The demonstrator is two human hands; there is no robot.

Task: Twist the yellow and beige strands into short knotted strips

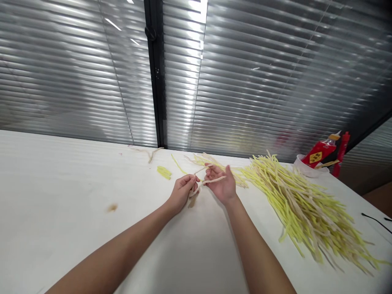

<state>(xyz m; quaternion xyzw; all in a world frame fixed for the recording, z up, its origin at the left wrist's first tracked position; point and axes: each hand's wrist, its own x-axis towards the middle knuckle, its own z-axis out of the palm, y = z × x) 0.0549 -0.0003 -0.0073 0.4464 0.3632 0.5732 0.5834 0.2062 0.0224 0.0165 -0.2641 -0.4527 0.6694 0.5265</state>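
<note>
Over the white table, my left hand (185, 192) pinches beige pipe cleaners (198, 189) between thumb and fingers. Two of their ends fork out toward the right. My right hand (223, 184) is beside it, palm turned up, with the thumb apart from the loosely bent fingers. One beige end crosses in front of its palm and another reaches its fingertips; whether those fingers press on it I cannot make out. Behind the hands lie a short bundle of yellow pipe cleaners (164, 172) and a bent beige piece (152, 156).
A big heap of yellow and beige pipe cleaners (301, 204) covers the table's right side. Past it, a white plastic bowl (306, 168) holds a red bottle (320, 153). A dark cable (376, 221) lies at the right edge. Blinds behind glass (260, 81) border the table's back.
</note>
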